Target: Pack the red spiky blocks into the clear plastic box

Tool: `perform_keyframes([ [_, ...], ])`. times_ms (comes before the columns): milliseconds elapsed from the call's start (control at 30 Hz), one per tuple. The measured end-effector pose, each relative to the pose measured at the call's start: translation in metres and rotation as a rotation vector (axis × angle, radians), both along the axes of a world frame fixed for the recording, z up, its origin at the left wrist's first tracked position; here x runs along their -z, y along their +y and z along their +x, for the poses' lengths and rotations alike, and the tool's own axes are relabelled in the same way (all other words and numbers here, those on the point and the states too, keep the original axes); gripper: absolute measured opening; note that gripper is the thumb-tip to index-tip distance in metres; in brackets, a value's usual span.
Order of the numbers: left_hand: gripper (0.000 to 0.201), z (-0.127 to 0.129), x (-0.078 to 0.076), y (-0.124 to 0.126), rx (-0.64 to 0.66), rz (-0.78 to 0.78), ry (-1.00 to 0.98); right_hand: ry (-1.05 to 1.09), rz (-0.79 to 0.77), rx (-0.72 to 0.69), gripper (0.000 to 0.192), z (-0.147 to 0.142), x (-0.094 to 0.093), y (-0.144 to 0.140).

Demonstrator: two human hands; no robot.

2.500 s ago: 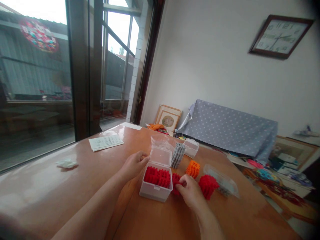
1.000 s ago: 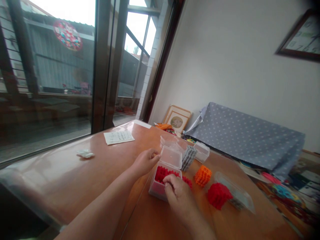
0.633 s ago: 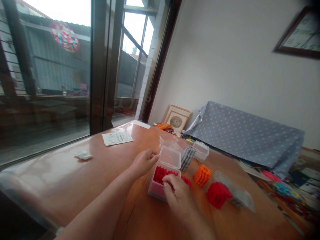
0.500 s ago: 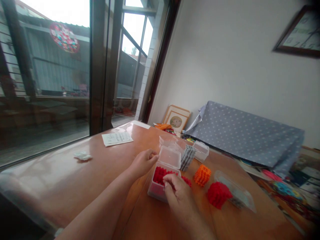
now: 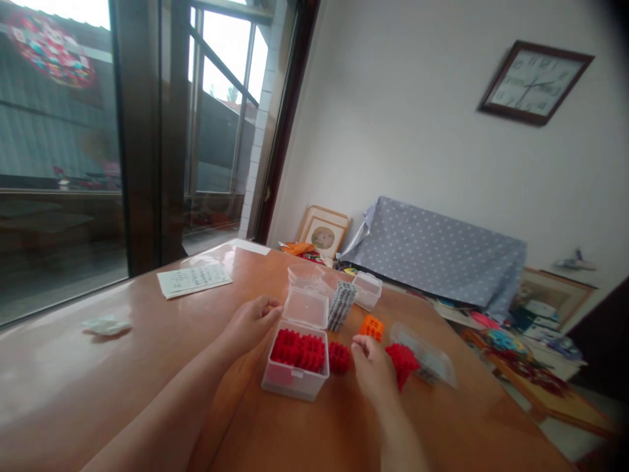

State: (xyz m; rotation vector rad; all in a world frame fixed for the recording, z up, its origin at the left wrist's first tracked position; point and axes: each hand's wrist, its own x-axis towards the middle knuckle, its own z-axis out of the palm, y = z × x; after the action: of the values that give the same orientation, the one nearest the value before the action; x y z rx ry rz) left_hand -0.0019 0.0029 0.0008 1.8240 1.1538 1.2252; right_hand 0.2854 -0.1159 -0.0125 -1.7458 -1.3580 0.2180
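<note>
A clear plastic box [image 5: 297,387] stands on the table, packed with red interlocking plastic pieces [image 5: 297,351]. Its hinged lid [image 5: 305,308] is folded back. My left hand [image 5: 253,321] is closed at the lid's left edge, thumb and forefinger against it. Right of the box is a small red block [image 5: 339,357]. Beyond it, my right hand [image 5: 376,367] has curled fingers; what they hold, if anything, is hidden. It is just in front of an orange block [image 5: 372,326] and left of a larger red block [image 5: 403,364], which it partly covers.
A grey block tower [image 5: 342,306] rises behind the box, beside another clear box [image 5: 367,291]. A clear container [image 5: 427,357] lies at the right. Written paper [image 5: 194,280] and a small white packet [image 5: 107,326] lie on the table [image 5: 162,367] at the left.
My right hand has left the box's opening and moved right, towards the orange and larger red blocks. My left hand stays by the lid. The camera view has turned right.
</note>
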Motion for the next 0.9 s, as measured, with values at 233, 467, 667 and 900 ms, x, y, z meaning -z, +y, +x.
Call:
perform_keyframes([
  [233,0.033,-0.001,-0.001,0.001,0.006,-0.037,-0.016,-0.078,-0.167,0.025,0.052,0.007,0.030,0.012],
  [467,0.034,-0.002,-0.002,0.000,0.012,-0.024,0.022,-0.109,-0.246,0.006,0.050,0.006,0.032,0.014],
  [667,0.034,-0.002,-0.001,0.000,0.019,-0.029,0.035,-0.125,-0.229,0.028,0.040,0.002,0.024,0.014],
  [900,0.034,-0.002,-0.002,0.000,0.017,-0.037,0.039,-0.129,-0.174,0.042,0.030,0.001,0.023,0.013],
])
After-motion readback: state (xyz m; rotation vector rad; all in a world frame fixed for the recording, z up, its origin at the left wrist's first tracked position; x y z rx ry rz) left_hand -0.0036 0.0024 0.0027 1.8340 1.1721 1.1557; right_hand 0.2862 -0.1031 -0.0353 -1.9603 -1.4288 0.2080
